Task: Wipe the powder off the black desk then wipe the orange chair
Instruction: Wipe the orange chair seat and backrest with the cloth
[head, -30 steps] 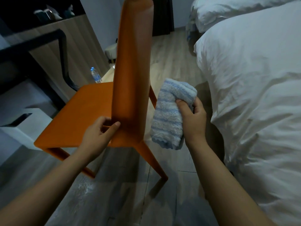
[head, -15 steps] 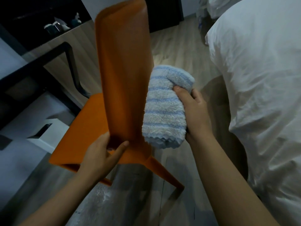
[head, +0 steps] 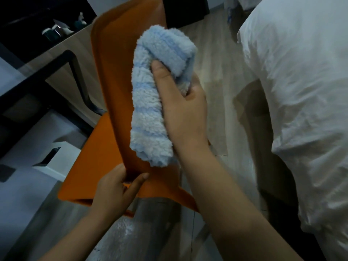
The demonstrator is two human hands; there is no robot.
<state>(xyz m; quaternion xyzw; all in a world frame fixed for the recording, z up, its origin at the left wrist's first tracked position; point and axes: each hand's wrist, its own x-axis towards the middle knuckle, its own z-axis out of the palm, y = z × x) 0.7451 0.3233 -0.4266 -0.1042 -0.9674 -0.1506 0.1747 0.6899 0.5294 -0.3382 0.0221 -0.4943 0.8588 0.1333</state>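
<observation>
The orange chair (head: pixel 113 102) stands in front of me with its backrest rising up the middle of the view and its seat extending left. My right hand (head: pixel 180 110) grips a folded blue-and-white striped towel (head: pixel 150 102) and holds it against the back of the backrest. My left hand (head: pixel 114 191) grips the chair at the base of the backrest, thumb on the near side. The black desk (head: pixel 37 76) runs along the left, its frame leg curving down behind the chair.
A bed with white bedding (head: pixel 293 102) fills the right side, close to my right arm. A white box (head: pixel 56 162) sits on the floor under the desk. Small items (head: pixel 56 31) stand on a wooden shelf at upper left. Wood floor lies beyond the chair.
My right hand has brought the towel from beside the chair onto the backrest and moved it upward. The view has closed in on the chair. My left hand keeps its hold.
</observation>
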